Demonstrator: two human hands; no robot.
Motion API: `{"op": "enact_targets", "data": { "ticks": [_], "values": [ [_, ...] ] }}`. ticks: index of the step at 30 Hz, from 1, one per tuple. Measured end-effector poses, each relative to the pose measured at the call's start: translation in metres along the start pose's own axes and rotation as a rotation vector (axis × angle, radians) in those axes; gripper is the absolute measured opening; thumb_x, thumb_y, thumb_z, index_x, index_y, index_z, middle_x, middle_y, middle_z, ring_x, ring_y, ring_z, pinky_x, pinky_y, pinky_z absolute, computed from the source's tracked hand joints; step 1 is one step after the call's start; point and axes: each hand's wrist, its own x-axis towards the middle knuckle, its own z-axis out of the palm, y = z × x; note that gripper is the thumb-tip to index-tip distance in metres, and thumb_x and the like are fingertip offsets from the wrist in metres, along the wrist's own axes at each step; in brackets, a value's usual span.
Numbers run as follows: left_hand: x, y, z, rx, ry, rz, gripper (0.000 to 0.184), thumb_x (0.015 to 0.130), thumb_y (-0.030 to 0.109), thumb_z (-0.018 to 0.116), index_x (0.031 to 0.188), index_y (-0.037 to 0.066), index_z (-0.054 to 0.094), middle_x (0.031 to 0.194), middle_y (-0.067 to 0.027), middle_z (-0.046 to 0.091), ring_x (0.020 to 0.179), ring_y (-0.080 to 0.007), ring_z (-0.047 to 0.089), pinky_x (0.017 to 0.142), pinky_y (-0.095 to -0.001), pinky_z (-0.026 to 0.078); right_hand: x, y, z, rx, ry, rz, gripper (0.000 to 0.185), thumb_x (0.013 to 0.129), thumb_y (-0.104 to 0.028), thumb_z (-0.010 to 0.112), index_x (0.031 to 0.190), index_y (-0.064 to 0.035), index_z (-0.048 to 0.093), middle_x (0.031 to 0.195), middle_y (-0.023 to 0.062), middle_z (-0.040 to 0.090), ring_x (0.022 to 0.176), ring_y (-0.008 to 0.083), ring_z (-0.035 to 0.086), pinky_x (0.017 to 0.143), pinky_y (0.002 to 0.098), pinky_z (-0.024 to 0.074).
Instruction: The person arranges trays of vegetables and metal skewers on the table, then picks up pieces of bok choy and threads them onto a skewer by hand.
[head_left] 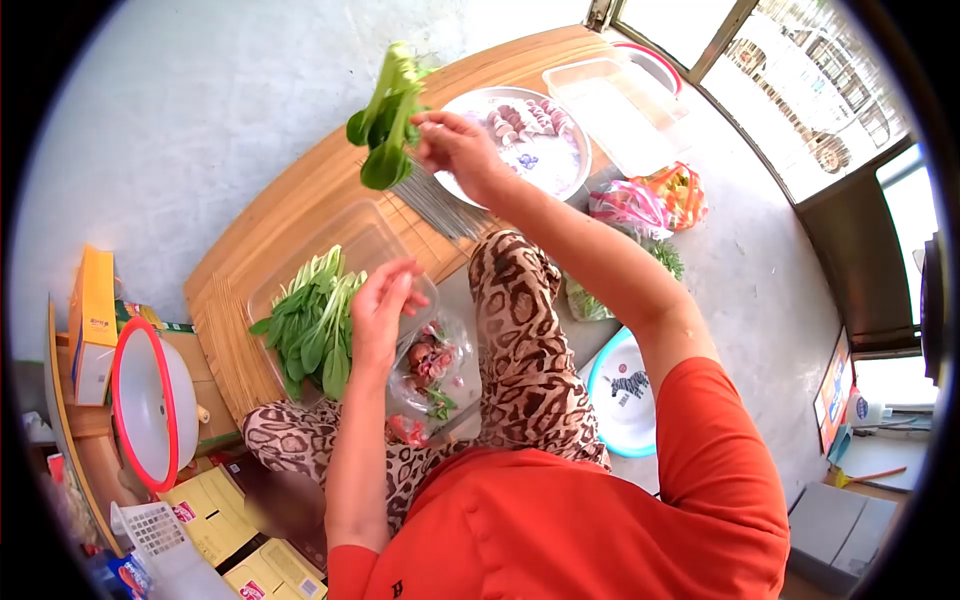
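Note:
A bunch of green leafy vegetable, like bok choy point(388, 120), is pinched by its edge in my right hand point(460, 150), raised over the wooden table point(290, 190). My left hand point(378, 312) hovers beside a clear plastic tub point(375, 235), its fingers loosely curled and apart with nothing visible in them. More leafy greens point(315, 325) are piled in that tub. Below my right hand lies a bundle of thin skewers point(440, 205). Beside them, a white round tray point(555, 185) holds pieces of pinkish meat point(530, 120).
A clear bag of reddish scraps point(430, 365) lies between my legs. Plastic bags of produce point(650, 205) and a blue-rimmed basin point(622, 415) are at right. An empty clear container point(615, 110) stands behind the tray. A red-rimmed bowl point(155, 405) and cardboard boxes point(210, 510) are at left.

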Motion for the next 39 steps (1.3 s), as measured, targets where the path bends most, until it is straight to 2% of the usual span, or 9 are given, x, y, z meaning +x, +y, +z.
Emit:
{"op": "enact_targets", "data": {
  "ticks": [2,6,11,15,18,22,27,31,39],
  "values": [
    [0.010,0.023,0.017,-0.187,-0.034,0.075,0.037,0.092,0.021,0.059,0.124,0.002,0.053,0.103,-0.0068,0.067,0.064,-0.0078,0.058,0.059,-0.0207,0.041,-0.009,0.002,0.028,0.089,0.000,0.099,0.017,0.094,-0.014,0.054,0.109,-0.0076,0.060,0.080,0.0041,0.062,0.066,0.0133,0.057,0.062,0.0264,0.0459],
    [-0.009,0.058,0.039,-0.230,-0.068,0.107,0.038,0.093,0.024,0.058,0.125,0.004,0.052,0.103,-0.0077,0.065,0.060,-0.0059,0.051,0.055,-0.0189,0.039,-0.037,-0.002,0.057,0.189,-0.143,0.166,0.020,0.094,-0.015,0.057,0.110,-0.0039,0.058,0.085,0.0050,0.063,0.070,0.0129,0.059,0.068,0.0272,0.0493],
    [-0.017,0.057,0.043,-0.334,-0.038,0.071,0.031,0.092,0.019,0.060,0.119,0.005,0.053,0.086,-0.0035,0.061,0.058,-0.0046,0.045,0.051,-0.0181,0.033,-0.048,-0.009,0.069,0.184,-0.180,0.216,0.018,0.093,-0.015,0.058,0.107,-0.0037,0.058,0.084,0.0056,0.063,0.068,0.0138,0.060,0.062,0.0264,0.0487],
    [-0.026,0.056,0.040,-0.365,0.021,0.103,0.028,0.092,0.015,0.060,0.118,0.005,0.054,0.081,-0.0020,0.058,0.057,-0.0051,0.043,0.051,-0.0171,0.032,-0.055,-0.018,0.065,-0.051,-0.295,0.155,0.024,0.095,-0.019,0.055,0.113,-0.0031,0.058,0.090,0.0051,0.065,0.076,0.0122,0.061,0.068,0.0248,0.0486],
    [-0.034,0.056,0.025,-0.398,0.044,0.116,0.026,0.092,0.010,0.059,0.117,0.005,0.055,0.079,-0.0024,0.059,0.055,-0.0056,0.044,0.049,-0.0176,0.034,-0.065,-0.008,0.022,-0.508,-0.156,-0.122,0.028,0.094,-0.019,0.055,0.113,0.0018,0.059,0.088,0.0059,0.065,0.077,0.0120,0.060,0.073,0.0259,0.0497],
    [-0.049,0.053,0.007,-0.356,0.092,0.115,0.026,0.092,0.011,0.059,0.117,0.005,0.055,0.080,-0.0023,0.060,0.056,-0.0054,0.045,0.049,-0.0175,0.034,-0.101,0.017,-0.071,-0.833,0.163,-0.106,0.022,0.087,-0.015,0.057,0.100,0.0000,0.065,0.079,0.0116,0.067,0.073,0.0158,0.063,0.068,0.0305,0.0509],
    [-0.068,0.037,-0.007,-0.278,0.178,0.110,0.030,0.091,0.011,0.061,0.119,0.002,0.052,0.079,-0.0028,0.059,0.056,-0.0056,0.046,0.049,-0.0167,0.034,-0.129,0.060,-0.156,-0.949,0.411,0.096,0.023,0.081,-0.018,0.059,0.099,-0.0054,0.067,0.085,0.0154,0.068,0.081,0.0289,0.066,0.074,0.0374,0.0504],
    [-0.079,0.032,-0.014,-0.253,0.217,0.081,0.027,0.093,0.012,0.058,0.118,0.004,0.051,0.080,-0.0024,0.056,0.059,-0.0063,0.043,0.051,-0.0175,0.034,-0.133,0.091,-0.173,-1.022,0.532,0.033,0.026,0.081,-0.021,0.057,0.100,-0.0060,0.066,0.090,0.0170,0.067,0.086,0.0342,0.064,0.077,0.0407,0.0500],
    [-0.092,0.023,-0.025,-0.216,0.256,0.035,0.028,0.094,0.013,0.056,0.120,0.005,0.050,0.080,-0.0026,0.055,0.059,-0.0070,0.042,0.052,-0.0191,0.035,-0.122,0.112,-0.164,-0.938,0.649,-0.020,0.033,0.078,-0.013,0.057,0.110,-0.0033,0.062,0.100,0.0188,0.066,0.098,0.0343,0.061,0.087,0.0399,0.0472]
  ]
}}
